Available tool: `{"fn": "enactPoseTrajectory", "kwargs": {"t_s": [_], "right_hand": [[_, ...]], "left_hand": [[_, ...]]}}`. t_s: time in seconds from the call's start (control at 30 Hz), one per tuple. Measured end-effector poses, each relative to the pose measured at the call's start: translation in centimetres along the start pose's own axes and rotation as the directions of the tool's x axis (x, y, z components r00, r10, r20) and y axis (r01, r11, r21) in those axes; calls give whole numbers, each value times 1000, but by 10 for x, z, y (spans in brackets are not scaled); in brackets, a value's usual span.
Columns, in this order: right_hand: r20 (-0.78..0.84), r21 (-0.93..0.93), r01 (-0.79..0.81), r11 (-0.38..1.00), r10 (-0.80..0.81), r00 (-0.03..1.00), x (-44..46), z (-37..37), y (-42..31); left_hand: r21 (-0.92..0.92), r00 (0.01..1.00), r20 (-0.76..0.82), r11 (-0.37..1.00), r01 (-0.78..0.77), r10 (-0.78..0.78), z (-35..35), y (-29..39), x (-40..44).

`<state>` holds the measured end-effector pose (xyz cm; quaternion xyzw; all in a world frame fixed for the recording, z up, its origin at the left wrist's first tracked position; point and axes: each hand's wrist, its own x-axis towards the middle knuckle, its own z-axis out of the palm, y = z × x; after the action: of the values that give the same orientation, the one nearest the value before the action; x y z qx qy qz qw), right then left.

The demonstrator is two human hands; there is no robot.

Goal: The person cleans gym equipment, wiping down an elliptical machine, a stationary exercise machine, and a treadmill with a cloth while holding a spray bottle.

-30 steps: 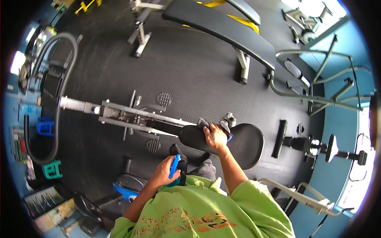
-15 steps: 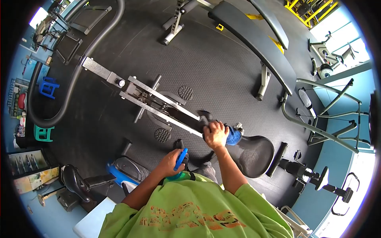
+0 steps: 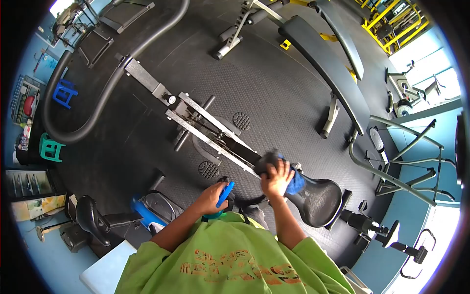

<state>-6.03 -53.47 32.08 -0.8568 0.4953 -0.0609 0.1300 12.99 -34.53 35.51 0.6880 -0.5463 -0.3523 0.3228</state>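
Observation:
A long black padded seat (image 3: 320, 198) is joined to a grey metal frame (image 3: 210, 134). My right hand (image 3: 277, 180) presses a dark grey and blue cloth (image 3: 295, 182) onto the narrow front end of this seat, its fingers spread over the cloth. Beside my waist, my left hand (image 3: 211, 197) is wrapped round a bottle with a blue spray top (image 3: 224, 193); part of its green body shows below the hand. The cloth hides the surface beneath it.
A curved black handlebar (image 3: 105, 98) rises at the left. Beyond the seat stands a long black bench (image 3: 325, 68). Another machine with a black saddle (image 3: 90, 220) is at the lower left. Green (image 3: 50, 147) and blue stools (image 3: 64, 93) stand far left.
The view has turned, shifting the seat and frame into a steeper slant. My right hand and the cloth have moved towards the seat's front end. My left hand still holds the bottle.

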Motion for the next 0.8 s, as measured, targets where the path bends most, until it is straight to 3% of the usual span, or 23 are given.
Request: {"fn": "enactPoseTrajectory", "kwargs": {"t_s": [0.03,0.07,0.13,0.17,0.3,0.33,0.37,0.4,0.47,0.5,0.57,0.6,0.63,0.7,0.77,0.8], "right_hand": [[105,-11,89,996,-87,991,-5,-12,-15],[97,-34,145,989,-141,985,-14,-7,-9],[46,-83,252,964,-249,967,-40,7,21],[-18,-19,231,973,-231,973,-54,2,32],[-225,-82,-21,996,2,974,-76,11,64],[-100,-135,-88,987,75,992,-73,12,59],[-118,0,-217,976,215,969,-66,29,47],[-134,-58,-189,980,180,974,-59,40,40],[-183,-25,24,999,-28,983,-44,37,24],[216,-113,-20,993,44,975,-39,18,13],[-91,-130,170,977,-183,979,-48,18,23],[-109,-108,171,979,-182,977,-60,22,36],[-169,-105,131,986,-148,975,-73,28,51],[-316,-123,-157,980,111,942,-103,41,81],[-502,78,-496,865,464,730,-120,37,92],[-552,80,-590,804,528,645,-118,41,94]], "left_hand": [[-5,997,66,999,39,-39,-4,4,5],[-2,988,134,997,76,-75,-8,7,8],[2,993,117,1000,14,-14,-11,13,12],[5,996,87,999,-34,33,-12,14,13],[29,997,4,996,-79,79,-11,-1,6],[-12,998,38,999,-45,46,-16,1,8],[-54,997,78,998,-11,15,-18,3,10],[-45,995,69,997,-62,65,-15,-3,12],[-21,988,126,996,-88,90,-10,2,20],[8,980,184,997,-75,73,-7,4,23],[43,964,249,993,-111,97,-5,20,27],[81,953,283,987,-137,109,-6,26,29],[87,947,300,985,-148,116,-6,29,30],[113,955,245,973,-201,169,-6,33,24],[113,961,204,970,-213,188,-11,30,18],[96,974,199,986,-134,112,-17,31,18]]}}
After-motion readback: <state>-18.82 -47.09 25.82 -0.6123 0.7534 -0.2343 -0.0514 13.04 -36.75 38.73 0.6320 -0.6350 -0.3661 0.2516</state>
